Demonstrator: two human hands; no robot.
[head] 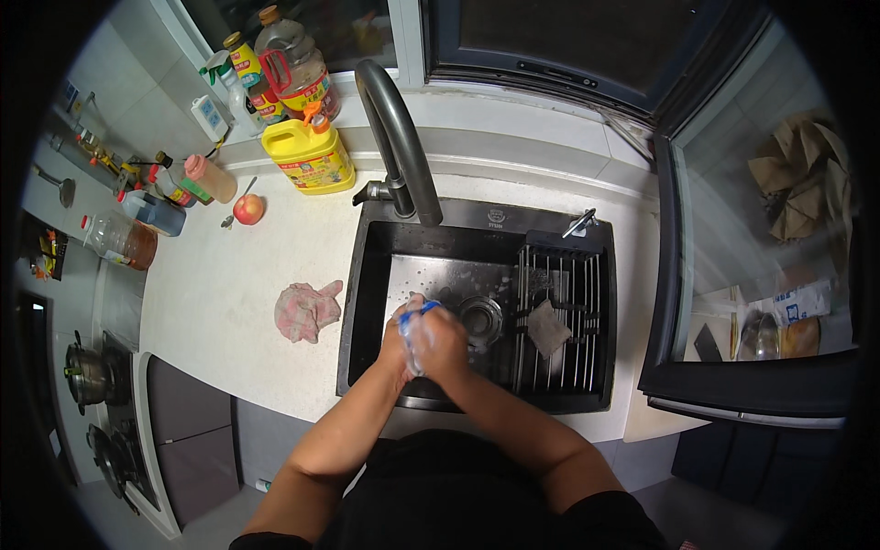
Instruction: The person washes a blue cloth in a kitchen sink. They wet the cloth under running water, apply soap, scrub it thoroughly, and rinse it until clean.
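Both hands are together over the left part of a black kitchen sink [481, 212]. Between them is a wet blue-and-white item [415, 331], too blurred to tell whether it is cloth or plastic. My left hand [393, 347] grips its left side. From the right, my right hand [445, 344] closes over it, its fingers smeared by motion. The round drain [480, 319] lies just right of my right hand. Water drops speckle the metal sink floor around the hands.
A metal drying rack [590, 295] in the sink's right side holds a grey scouring pad [548, 328]. The black tap [399, 137] arches over the back. Left on the counter are a crumpled pink cloth [307, 311], a peach-like fruit [248, 209] and a yellow jug [311, 157]. An open window sash [663, 261] juts in at right.
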